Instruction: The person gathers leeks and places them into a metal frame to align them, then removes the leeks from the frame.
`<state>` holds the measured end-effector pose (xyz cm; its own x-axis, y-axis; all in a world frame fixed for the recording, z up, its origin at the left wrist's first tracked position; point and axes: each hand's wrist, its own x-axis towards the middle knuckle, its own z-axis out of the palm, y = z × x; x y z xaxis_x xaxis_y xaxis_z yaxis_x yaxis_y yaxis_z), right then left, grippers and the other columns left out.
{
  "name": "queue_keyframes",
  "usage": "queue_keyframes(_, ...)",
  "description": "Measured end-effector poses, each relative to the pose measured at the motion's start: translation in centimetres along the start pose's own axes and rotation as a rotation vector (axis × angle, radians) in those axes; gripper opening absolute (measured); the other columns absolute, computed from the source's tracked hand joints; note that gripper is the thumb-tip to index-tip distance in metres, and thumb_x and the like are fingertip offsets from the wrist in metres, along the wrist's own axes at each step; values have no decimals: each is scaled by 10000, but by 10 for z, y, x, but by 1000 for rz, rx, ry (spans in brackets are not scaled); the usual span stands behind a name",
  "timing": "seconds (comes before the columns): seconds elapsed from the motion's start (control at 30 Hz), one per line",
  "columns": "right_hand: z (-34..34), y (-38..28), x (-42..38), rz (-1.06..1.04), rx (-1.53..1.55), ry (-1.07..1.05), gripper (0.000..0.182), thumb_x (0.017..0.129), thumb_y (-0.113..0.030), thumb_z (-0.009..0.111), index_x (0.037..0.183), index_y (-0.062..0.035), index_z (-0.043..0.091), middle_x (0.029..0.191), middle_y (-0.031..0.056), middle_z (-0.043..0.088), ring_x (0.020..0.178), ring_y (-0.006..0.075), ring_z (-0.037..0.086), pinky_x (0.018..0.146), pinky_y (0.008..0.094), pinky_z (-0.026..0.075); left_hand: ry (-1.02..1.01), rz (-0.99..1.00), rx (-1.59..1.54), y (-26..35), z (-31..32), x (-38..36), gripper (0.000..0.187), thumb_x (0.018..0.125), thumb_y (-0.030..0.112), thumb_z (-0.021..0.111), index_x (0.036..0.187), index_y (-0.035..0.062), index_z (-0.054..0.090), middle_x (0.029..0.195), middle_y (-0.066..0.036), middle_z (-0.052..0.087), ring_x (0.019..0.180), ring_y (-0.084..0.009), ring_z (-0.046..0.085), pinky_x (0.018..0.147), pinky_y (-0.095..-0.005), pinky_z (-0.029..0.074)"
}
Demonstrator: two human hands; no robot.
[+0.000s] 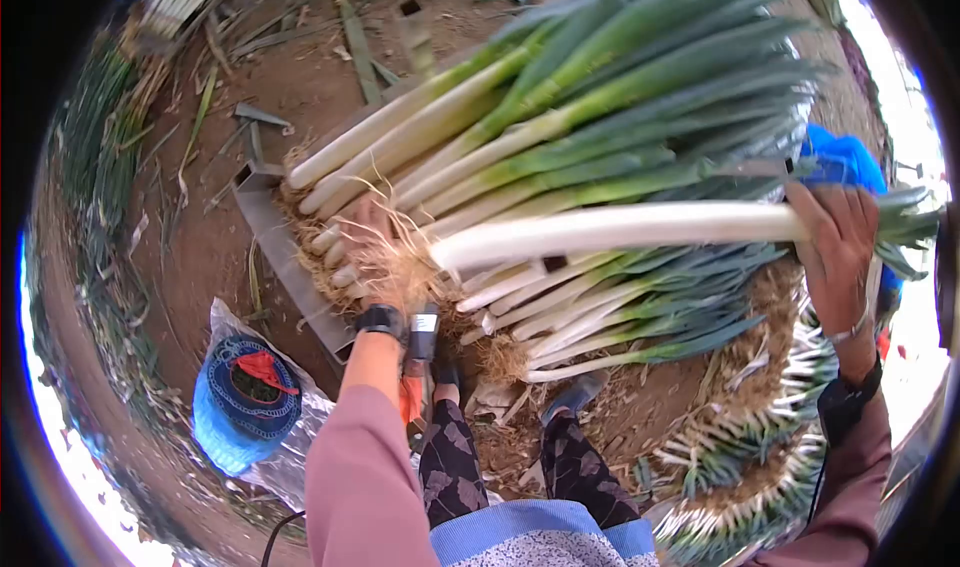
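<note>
A long leek (620, 235) with a thick white stem lies across the view, its roots to the left and its green leaves to the right. My right hand (838, 242) is wrapped round it near the leaves. My left hand (368, 235) is at the root end, partly hidden behind the pale roots (395, 267); its fingers cannot be made out. Beneath and beyond are large leeks (520, 132) in a pile, roots to the left. Smaller leeks (610, 322) lie nearer my legs.
A metal frame (290, 257) edges the pile on the left. A blue bag (235, 407) stands at lower left beside silvery plastic. Bunched leeks (740, 467) lie at lower right, and more greens (100, 157) at far left. Blue plastic (845, 157) shows behind my right hand.
</note>
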<state>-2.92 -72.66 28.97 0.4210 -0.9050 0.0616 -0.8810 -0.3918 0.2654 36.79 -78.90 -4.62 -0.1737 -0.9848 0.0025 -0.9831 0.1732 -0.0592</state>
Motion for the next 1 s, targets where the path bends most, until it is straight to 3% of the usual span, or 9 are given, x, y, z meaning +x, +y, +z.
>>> queue_keyframes(0.03,4,-6,29,-28,1,5,428,712,-31,643,1140,-50,643,904,94,567,847,275,540,853,416,380,-201,1,304,7,-14,-1,525,849,389,607,1278,88,571,1238,-168,558,1130,-324,549,1039,-540,374)
queue_keyframes(0.1,16,-21,83,-80,-24,76,410,722,-32,645,1130,-68,647,859,80,550,839,266,549,824,399,382,-559,-363,-569,3,-46,12,461,853,315,608,1226,45,596,1211,-178,568,1095,-323,564,1049,-545,354)
queue_keyframes(0.13,26,-26,105,-102,-19,80,410,722,-32,645,1130,-68,647,859,80,550,839,266,549,824,399,382,189,-117,-420,6,-17,-2,393,873,263,586,1187,29,620,1189,-174,584,1110,-318,552,1036,-529,354)
queue_keyframes(0.23,75,-45,156,-188,14,111,331,752,-34,633,1073,-110,662,818,61,546,837,239,560,822,370,385,304,-45,-448,1,-19,7,388,924,266,536,1236,42,587,1175,-175,583,1153,-352,509,1085,-506,317)
queue_keyframes(0.63,223,-137,220,-244,173,-106,232,795,-122,587,1013,-162,656,922,38,572,971,222,541,867,411,367,142,-107,-514,5,-27,5,407,904,271,549,1231,32,586,1158,-154,559,1134,-324,507,1125,-512,282)
queue_keyframes(0.7,212,-137,213,-218,175,-158,281,787,-108,592,1057,-164,650,985,49,575,1029,240,524,917,445,366,157,-121,-468,7,-25,4,419,903,274,548,1245,35,582,1180,-153,559,1153,-317,503,1132,-510,272)
queue_keyframes(0.77,202,-129,202,-200,77,197,308,851,-66,509,1102,-187,641,1043,67,576,1106,256,524,993,484,360,133,-130,-474,8,-25,3,423,899,271,554,1255,42,580,1197,-149,558,1164,-310,500,1136,-507,265)
queue_keyframes(0.93,179,-114,148,28,407,-281,405,819,-111,621,1221,-83,584,1239,135,504,1159,317,502,970,429,421,151,-129,-484,7,-26,4,416,895,256,558,1256,49,582,1181,-136,560,1152,-304,506,1128,-503,279)
queue_keyframes(1.0,193,-112,146,-3,360,-146,391,827,-112,614,1216,-77,585,1219,127,509,1149,308,505,968,431,419,153,-129,-485,8,-26,5,413,892,249,561,1253,48,582,1176,-134,562,1149,-302,508,1125,-502,283)
